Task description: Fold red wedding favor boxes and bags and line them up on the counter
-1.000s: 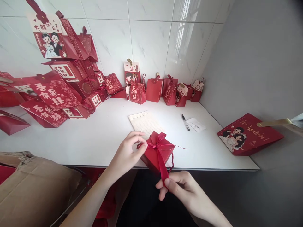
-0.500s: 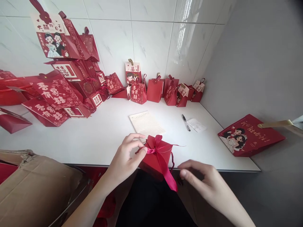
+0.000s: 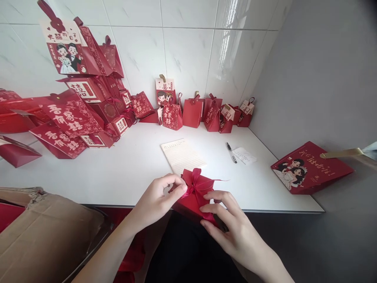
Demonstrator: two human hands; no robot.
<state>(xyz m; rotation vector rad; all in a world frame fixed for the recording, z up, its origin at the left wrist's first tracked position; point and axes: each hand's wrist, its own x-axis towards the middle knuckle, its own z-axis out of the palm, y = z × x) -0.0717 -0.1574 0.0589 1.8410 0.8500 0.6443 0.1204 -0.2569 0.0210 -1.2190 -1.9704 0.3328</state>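
Observation:
A small red gift box (image 3: 188,207) rests at the table's front edge, tilted towards me. Pink-red satin ribbon (image 3: 196,184) is tied in a bow on its top. My left hand (image 3: 165,196) is closed in a pinch at the bow's left side, thumb against forefinger on the ribbon. From the right, my right hand (image 3: 226,220) curls over the box's front right side, and the ribbon's hanging tail lies between its thumb and fingers. Those fingers hide most of the tail and the box's right side.
Behind the box lie a lined notepad (image 3: 182,155), a pen (image 3: 231,152) and a paper slip (image 3: 244,155). Red gift boxes (image 3: 193,113) line the tiled wall, with a tall stack (image 3: 97,94) at left. A cardboard carton (image 3: 53,232) stands front left; a red bag (image 3: 309,169) sits at right.
My right hand has moved left from beside the box onto its front right side and the ribbon's tail. My left hand has drawn its fingers closer together at the bow.

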